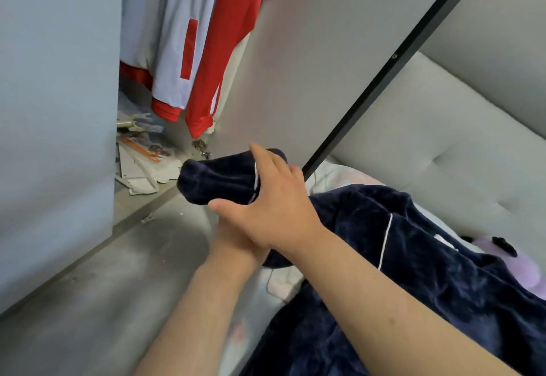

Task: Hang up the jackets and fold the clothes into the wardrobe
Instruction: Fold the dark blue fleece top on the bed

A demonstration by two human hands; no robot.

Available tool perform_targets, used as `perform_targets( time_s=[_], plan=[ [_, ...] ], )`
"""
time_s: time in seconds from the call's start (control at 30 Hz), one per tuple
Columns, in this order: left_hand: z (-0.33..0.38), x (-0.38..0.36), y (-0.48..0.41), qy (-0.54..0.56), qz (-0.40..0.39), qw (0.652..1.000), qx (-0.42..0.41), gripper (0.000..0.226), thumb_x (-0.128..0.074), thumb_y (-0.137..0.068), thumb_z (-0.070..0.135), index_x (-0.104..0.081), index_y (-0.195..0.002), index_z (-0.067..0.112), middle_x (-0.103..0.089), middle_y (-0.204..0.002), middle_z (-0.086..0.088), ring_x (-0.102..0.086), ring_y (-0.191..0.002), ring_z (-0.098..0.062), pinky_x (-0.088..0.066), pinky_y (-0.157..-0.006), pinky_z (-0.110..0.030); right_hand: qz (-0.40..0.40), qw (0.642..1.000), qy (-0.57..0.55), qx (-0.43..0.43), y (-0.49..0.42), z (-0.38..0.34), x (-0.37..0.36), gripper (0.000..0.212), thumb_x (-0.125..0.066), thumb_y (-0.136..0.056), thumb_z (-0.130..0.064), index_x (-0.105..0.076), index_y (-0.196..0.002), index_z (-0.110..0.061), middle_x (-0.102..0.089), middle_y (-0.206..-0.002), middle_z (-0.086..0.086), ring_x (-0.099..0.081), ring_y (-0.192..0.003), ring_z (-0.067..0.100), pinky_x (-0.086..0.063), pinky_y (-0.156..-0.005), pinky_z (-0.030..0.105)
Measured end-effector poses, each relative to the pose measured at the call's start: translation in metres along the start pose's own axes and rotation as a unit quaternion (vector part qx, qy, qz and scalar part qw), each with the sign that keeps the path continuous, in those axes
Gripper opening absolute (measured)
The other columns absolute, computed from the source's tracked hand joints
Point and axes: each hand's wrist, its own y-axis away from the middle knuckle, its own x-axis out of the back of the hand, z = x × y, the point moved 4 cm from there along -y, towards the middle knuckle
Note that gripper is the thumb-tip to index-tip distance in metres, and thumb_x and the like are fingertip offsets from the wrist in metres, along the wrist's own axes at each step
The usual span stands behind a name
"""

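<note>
Left hand (232,235) mostly hidden under right hand (277,207); grip seemingly unreadable.

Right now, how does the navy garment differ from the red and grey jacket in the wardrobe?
Colour: the navy garment is dark blue with thin white piping; the red and grey jacket is pale grey with red panels.
Pose: the navy garment lies crumpled outside the wardrobe, one end under the right hand; the red and grey jacket hangs inside it.
Both are clothes.
</note>
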Motion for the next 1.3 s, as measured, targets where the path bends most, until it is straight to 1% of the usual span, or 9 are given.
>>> perform_targets(
  time_s=[0.13, 0.23, 0.37, 0.5, 0.63, 0.73, 0.9, 1.03, 1.3],
  plan=[
    [0.041, -0.016, 0.03, -0.218, 0.038, 0.958, -0.185, 0.06, -0.078, -0.073, 0.012, -0.058, -0.129, 0.007, -0.064, -0.123, -0.013, -0.055, -0.124, -0.036, -0.041, -0.11, -0.051, 0.071, 0.994, -0.021, -0.085, 0.001, 0.043, 0.018, 0.033, -0.059, -0.084, -0.043, -0.067, -0.113, -0.03, -0.067, -0.103, -0.002, -0.059, -0.099, 0.022, -0.051, -0.085, 0.035],
    [0.035, -0.033, 0.045, -0.209, -0.067, 0.966, -0.141, 0.07, -0.05, -0.087, 0.023, -0.03, -0.153, 0.019, -0.027, -0.158, -0.001, -0.006, -0.152, -0.029, -0.005, -0.125, -0.046, 0.065, 0.938, -0.271, -0.206, 0.01, 0.085, 0.028, 0.014, -0.058, -0.091, -0.02, -0.071, -0.088, -0.018, -0.073, -0.084, 0.004, -0.069, -0.084, 0.024, -0.058, -0.079, 0.042],
    [0.02, -0.053, 0.055, -0.24, -0.111, 0.957, -0.123, 0.083, -0.041, -0.099, 0.014, 0.021, -0.151, 0.033, 0.023, -0.161, 0.007, 0.028, -0.148, -0.017, 0.007, -0.124, -0.04, 0.092, 0.7, -0.658, -0.26, 0.039, 0.129, 0.038, 0.024, -0.051, -0.101, -0.017, -0.066, -0.119, -0.015, -0.074, -0.111, 0.011, -0.07, -0.106, 0.032, -0.052, -0.098, 0.052],
    [0.011, -0.071, 0.067, -0.259, -0.149, 0.948, -0.109, 0.069, -0.03, -0.106, 0.02, 0.019, -0.151, 0.037, 0.025, -0.161, 0.007, 0.028, -0.147, -0.015, 0.012, -0.123, -0.038, 0.215, 0.493, -0.782, -0.316, 0.083, 0.2, 0.039, 0.045, -0.053, -0.086, -0.005, -0.059, -0.131, -0.004, -0.071, -0.118, 0.017, -0.069, -0.108, 0.035, -0.052, -0.098, 0.05],
    [0.007, -0.083, 0.075, -0.275, -0.156, 0.942, -0.116, 0.066, -0.029, -0.106, 0.017, 0.009, -0.155, 0.039, 0.019, -0.163, 0.009, 0.025, -0.148, -0.013, 0.009, -0.124, -0.041, 0.294, 0.508, -0.7, -0.405, 0.14, 0.256, 0.029, 0.041, -0.049, -0.078, -0.007, -0.061, -0.117, -0.008, -0.069, -0.107, 0.007, -0.065, -0.091, 0.025, -0.054, -0.081, 0.041],
    [0.0, -0.084, 0.073, -0.246, -0.163, 0.948, -0.122, 0.061, -0.033, -0.106, 0.022, -0.002, -0.156, 0.04, 0.015, -0.162, 0.015, 0.023, -0.148, -0.007, 0.01, -0.123, -0.034, 0.277, 0.537, -0.671, -0.429, 0.152, 0.283, 0.032, 0.044, -0.062, -0.09, -0.042, -0.066, -0.122, -0.013, -0.072, -0.118, 0.006, -0.067, -0.108, 0.027, -0.052, -0.096, 0.047],
    [-0.019, -0.066, 0.061, -0.034, -0.048, 0.998, 0.008, 0.048, -0.047, -0.102, 0.028, -0.037, -0.148, 0.038, -0.029, -0.157, 0.014, -0.026, -0.146, -0.009, -0.03, -0.118, -0.037, 0.168, 0.753, -0.434, -0.466, 0.121, 0.297, 0.068, 0.049, -0.083, -0.067, -0.056, -0.075, -0.094, -0.016, -0.077, -0.095, 0.001, -0.072, -0.091, 0.026, -0.057, -0.089, 0.044],
    [-0.024, -0.067, 0.03, 0.073, -0.062, 0.989, 0.113, 0.014, -0.048, -0.099, 0.035, -0.056, -0.11, 0.035, -0.065, -0.116, 0.009, -0.062, -0.111, -0.018, -0.048, -0.099, -0.046, 0.101, 0.858, -0.315, -0.394, 0.103, 0.285, 0.075, 0.008, -0.076, -0.083, -0.024, -0.072, -0.089, -0.019, -0.075, -0.089, 0.0, -0.072, -0.083, 0.02, -0.06, -0.08, 0.037],
    [0.025, -0.075, -0.009, -0.123, -0.134, 0.983, -0.003, 0.049, -0.042, -0.104, 0.032, -0.034, -0.152, 0.03, -0.038, -0.15, 0.012, -0.036, -0.143, -0.015, -0.028, -0.118, -0.038, 0.225, 0.781, -0.467, -0.348, 0.152, 0.346, 0.123, 0.014, -0.063, -0.093, -0.016, -0.073, -0.102, -0.018, -0.076, -0.102, 0.009, -0.072, -0.099, 0.03, -0.057, -0.091, 0.05]
  ],
)
